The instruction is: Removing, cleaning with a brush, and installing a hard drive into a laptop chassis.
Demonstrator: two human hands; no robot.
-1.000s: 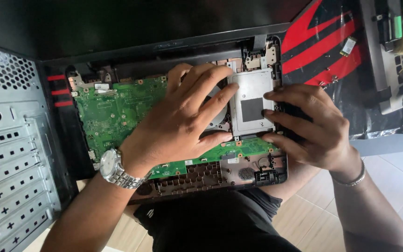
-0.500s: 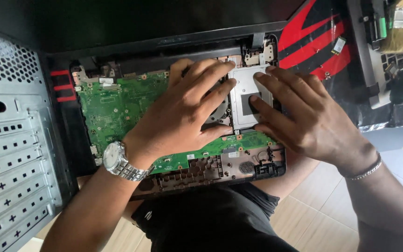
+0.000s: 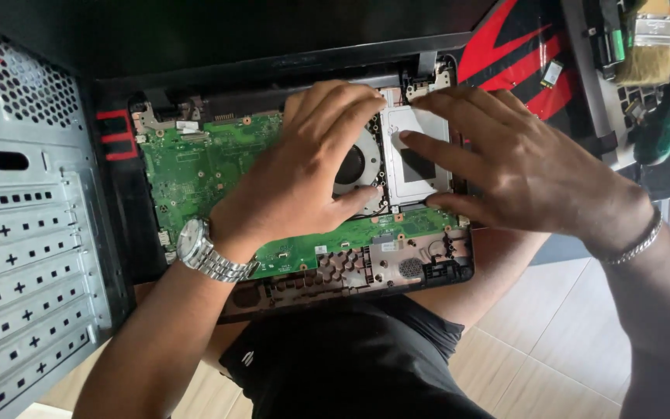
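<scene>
Now both hands are down on the opened laptop [image 3: 304, 264] across the lap; left hand [image 3: 296, 186] lies flat on the green circuit board [image 3: 203, 167], fingers loose over the fan [image 3: 358, 163]; right hand [image 3: 529, 171] spreads its fingers, unclenched, on the silver drive [image 3: 412, 128]; grey computer case [image 3: 25, 233] sits left.
</scene>
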